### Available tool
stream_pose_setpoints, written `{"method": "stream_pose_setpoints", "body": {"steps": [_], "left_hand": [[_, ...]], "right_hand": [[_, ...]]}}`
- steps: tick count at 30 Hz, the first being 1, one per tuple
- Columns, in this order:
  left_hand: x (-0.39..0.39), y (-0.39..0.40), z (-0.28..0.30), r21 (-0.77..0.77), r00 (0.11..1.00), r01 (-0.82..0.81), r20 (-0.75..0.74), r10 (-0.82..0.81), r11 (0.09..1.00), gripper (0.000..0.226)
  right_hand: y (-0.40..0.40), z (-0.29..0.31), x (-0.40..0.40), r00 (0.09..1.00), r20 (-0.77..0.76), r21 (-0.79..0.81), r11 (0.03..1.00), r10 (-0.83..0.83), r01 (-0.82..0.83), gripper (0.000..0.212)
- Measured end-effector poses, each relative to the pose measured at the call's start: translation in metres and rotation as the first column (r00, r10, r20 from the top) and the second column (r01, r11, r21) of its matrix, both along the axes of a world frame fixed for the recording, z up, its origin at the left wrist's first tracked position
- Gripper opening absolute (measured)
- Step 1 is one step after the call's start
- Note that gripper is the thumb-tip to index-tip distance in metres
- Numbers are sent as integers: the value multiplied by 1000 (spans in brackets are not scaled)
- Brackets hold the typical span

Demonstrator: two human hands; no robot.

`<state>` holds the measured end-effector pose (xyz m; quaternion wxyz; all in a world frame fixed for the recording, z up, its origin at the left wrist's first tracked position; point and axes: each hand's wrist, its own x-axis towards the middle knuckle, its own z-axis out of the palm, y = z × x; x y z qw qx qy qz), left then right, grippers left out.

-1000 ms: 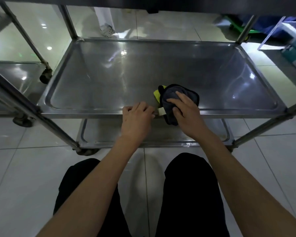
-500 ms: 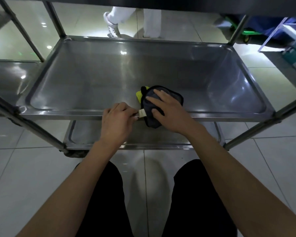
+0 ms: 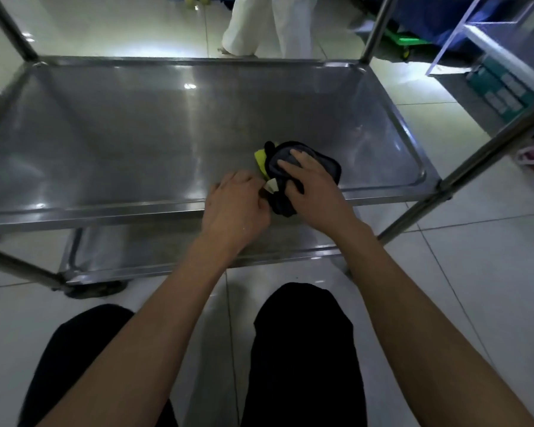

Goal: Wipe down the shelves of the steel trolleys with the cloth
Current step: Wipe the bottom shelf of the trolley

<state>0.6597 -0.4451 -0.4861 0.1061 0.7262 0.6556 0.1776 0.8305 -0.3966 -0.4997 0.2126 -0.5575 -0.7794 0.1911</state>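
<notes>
1. My right hand (image 3: 313,189) lies on top of the cloth (image 3: 327,163), fingers spread and fairly straight, the palm pressing it down onto the shelf (image 3: 167,134). I cannot tell where the thumb sits.
2. My left hand (image 3: 238,208) sits just beside the right one, at the cloth's left edge. Its fingers are curled in and pinch a small white tag (image 3: 272,190) that sticks out of the cloth.
3. The cloth is dark grey, bunched into a folded wad, with a yellow-green part (image 3: 261,160) showing at its far left side. It rests near the front rim of the shelf, right of the middle, and its lower end hangs over that rim between my two hands.
4. The shelf is a shallow steel tray with a raised lip, held by upright posts (image 3: 373,29) at the corners. A lower shelf (image 3: 136,251) shows beneath it.
5. Beyond the trolley, on the tiled floor (image 3: 490,241), stand the white trouser legs (image 3: 269,23) of another person.
6. My own knees in black trousers (image 3: 302,349) fill the bottom of the view.
</notes>
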Motion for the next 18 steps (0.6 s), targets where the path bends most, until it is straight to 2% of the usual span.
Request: {"method": "stream_pose_setpoints", "body": {"steps": [2, 8, 14, 18], "left_hand": [[21, 5, -2, -11, 1000, 12, -20, -12, 1000, 31], [47, 7, -19, 108, 995, -56, -78, 65, 993, 31], [53, 13, -21, 159, 992, -37, -112, 56, 987, 26], [55, 14, -21, 201, 988, -8, -147, 39, 980, 24]], "right_hand": [[6, -1, 30, 997, -26, -7, 997, -74, 74, 45], [29, -2, 104, 978, -4, -52, 977, -209, 209, 46], [45, 5, 171, 911, 136, -9, 919, -389, 394, 49], [49, 5, 179, 882, 209, 18, 904, -422, 428, 51]]}}
